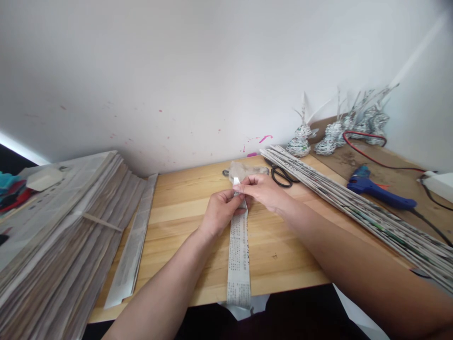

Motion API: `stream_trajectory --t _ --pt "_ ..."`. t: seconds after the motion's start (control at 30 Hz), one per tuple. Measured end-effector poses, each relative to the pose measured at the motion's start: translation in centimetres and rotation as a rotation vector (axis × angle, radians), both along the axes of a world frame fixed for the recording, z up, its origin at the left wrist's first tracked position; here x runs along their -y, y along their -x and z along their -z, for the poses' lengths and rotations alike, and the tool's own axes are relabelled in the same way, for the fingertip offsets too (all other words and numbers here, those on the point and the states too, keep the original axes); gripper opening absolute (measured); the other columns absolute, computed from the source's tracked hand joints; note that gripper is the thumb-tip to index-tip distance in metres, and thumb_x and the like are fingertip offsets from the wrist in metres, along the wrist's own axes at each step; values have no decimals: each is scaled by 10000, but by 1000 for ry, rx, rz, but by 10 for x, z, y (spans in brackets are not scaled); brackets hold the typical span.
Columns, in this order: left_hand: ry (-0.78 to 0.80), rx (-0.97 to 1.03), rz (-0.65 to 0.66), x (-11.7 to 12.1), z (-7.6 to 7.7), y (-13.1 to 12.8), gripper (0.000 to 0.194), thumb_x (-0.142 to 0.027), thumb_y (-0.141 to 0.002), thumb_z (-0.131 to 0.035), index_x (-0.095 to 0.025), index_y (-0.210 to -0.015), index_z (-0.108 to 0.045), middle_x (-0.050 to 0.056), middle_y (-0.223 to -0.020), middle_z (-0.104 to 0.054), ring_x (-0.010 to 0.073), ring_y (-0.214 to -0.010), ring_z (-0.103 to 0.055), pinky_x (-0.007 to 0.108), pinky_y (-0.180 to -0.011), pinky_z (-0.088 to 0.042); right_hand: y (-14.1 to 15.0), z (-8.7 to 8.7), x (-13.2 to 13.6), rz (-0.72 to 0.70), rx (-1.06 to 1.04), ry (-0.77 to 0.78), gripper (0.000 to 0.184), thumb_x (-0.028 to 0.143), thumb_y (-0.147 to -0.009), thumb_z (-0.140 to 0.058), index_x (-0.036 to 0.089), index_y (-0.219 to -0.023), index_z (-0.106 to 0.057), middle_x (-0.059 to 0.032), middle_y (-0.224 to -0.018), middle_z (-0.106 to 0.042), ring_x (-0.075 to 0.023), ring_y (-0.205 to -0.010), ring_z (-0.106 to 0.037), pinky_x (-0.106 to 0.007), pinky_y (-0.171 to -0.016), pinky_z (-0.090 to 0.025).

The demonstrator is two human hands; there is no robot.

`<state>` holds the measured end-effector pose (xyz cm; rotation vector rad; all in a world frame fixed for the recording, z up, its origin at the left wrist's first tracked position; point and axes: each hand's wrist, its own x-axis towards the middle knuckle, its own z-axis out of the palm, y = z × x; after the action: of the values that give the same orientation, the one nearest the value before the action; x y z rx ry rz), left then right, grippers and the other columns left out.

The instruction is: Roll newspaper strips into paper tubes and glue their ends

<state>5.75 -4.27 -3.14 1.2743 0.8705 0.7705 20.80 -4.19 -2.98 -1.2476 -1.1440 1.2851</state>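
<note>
A long narrow newspaper strip (239, 257) lies lengthwise on the wooden table (184, 198), its near end hanging over the front edge. My left hand (221, 210) and my right hand (262, 189) meet at the strip's far end. Both pinch that end, with fingers pressed together on the paper. A small white corner of the strip sticks up between the fingertips.
A thick stack of newspaper (60, 226) fills the left side, with another cut strip (132, 245) beside it. Rolled newspaper tubes (357, 203) lie diagonally at right. Black scissors (282, 175), a blue glue gun (378, 189) and woven paper figures (300, 141) stand behind.
</note>
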Motion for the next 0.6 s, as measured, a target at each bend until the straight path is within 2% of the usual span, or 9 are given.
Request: stream_trajectory --t 0.23,0.33,0.43,0.53,0.6 --pt "5 3 -54 1 3 -2 299 -419 -708 -742 -137 -805 -728 55 -782 -691 143 -719 -620 260 -657 -528 4 2 1 -4 3 -8 403 453 -610 -810 175 -651 -520 23 -569 -560 -102 -498 -529 -225 -448 -429" --pt "29 8 -27 2 1 -1 310 -428 -721 -725 -142 -840 -727 59 -806 -694 159 -737 -628 247 -600 -528 4 0 3 -1 27 -11 401 459 -620 -804 180 -662 -519 26 -567 -557 -95 -474 -508 -215 -417 -402" --pt "47 21 17 2 -1 1 313 -425 -742 -707 -138 -868 -719 72 -836 -697 172 -767 -636 229 -562 -523 0 -6 4 -75 36 -23 334 446 -664 -778 176 -735 -593 21 -595 -574 -87 -473 -502 -209 -420 -401" --pt "53 48 39 1 -1 1 291 -400 -759 -699 -131 -869 -713 77 -858 -695 168 -804 -638 234 -611 -538 -4 -11 6 -170 69 -64 292 440 -718 -736 167 -801 -674 5 -627 -597 -89 -502 -525 -211 -450 -421" --pt "69 57 38 1 -1 1 280 -382 -758 -705 -126 -869 -712 80 -868 -696 165 -823 -639 245 -663 -544 -4 -11 5 -159 83 -68 299 450 -715 -735 161 -768 -681 3 -604 -592 -91 -494 -524 -216 -450 -425"
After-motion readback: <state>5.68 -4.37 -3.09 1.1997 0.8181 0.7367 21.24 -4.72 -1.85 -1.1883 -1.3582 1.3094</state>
